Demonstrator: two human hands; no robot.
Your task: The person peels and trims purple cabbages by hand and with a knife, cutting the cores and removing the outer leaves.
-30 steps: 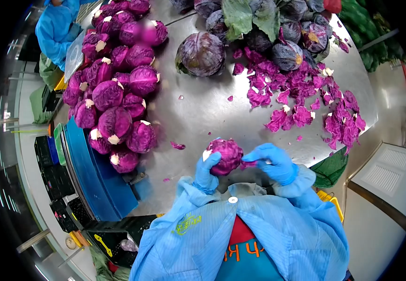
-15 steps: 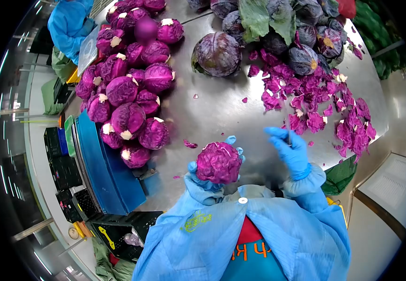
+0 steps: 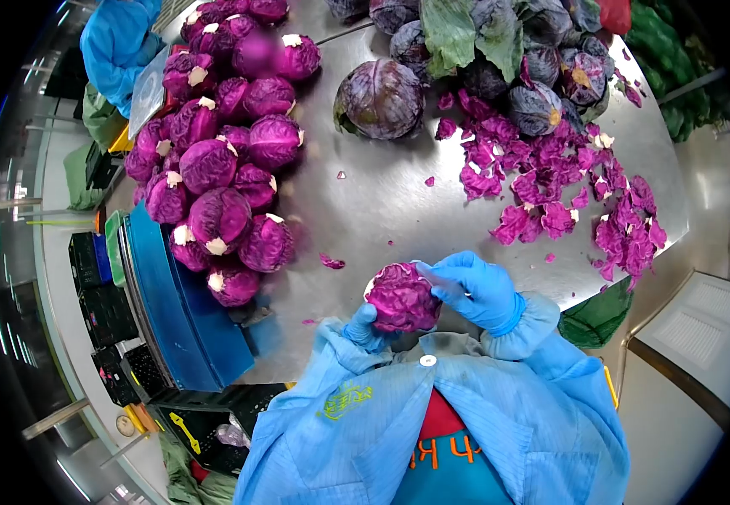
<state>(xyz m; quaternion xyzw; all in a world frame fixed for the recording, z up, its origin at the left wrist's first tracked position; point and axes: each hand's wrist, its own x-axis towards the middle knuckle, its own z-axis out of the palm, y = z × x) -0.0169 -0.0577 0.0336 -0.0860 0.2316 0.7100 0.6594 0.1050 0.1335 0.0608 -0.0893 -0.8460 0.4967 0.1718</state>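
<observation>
A trimmed red cabbage (image 3: 404, 298) sits in my left hand (image 3: 366, 328), whose gloved fingers curl round its left and lower side. A pale cut patch shows on the cabbage's left edge. From the right, my right hand (image 3: 481, 293), also in a blue glove, is closed against the cabbage's upper right side. A thin small knife is in its grip, mostly hidden by the fingers. A loose purple leaf scrap (image 3: 331, 262) lies on the steel table (image 3: 365, 202) beyond my hands.
Peeled red cabbages (image 3: 220, 215) are heaped at left, beside a blue bin (image 3: 167, 295). Untrimmed cabbages (image 3: 380, 98) stand at the back, and torn leaves (image 3: 550, 181) cover the right side. Another person's blue sleeve (image 3: 116, 55) shows at upper left.
My right hand has moved left from beside the cabbage to its upper right side. The cabbage has turned in my left hand, and its pale cut patch now shows at left.
</observation>
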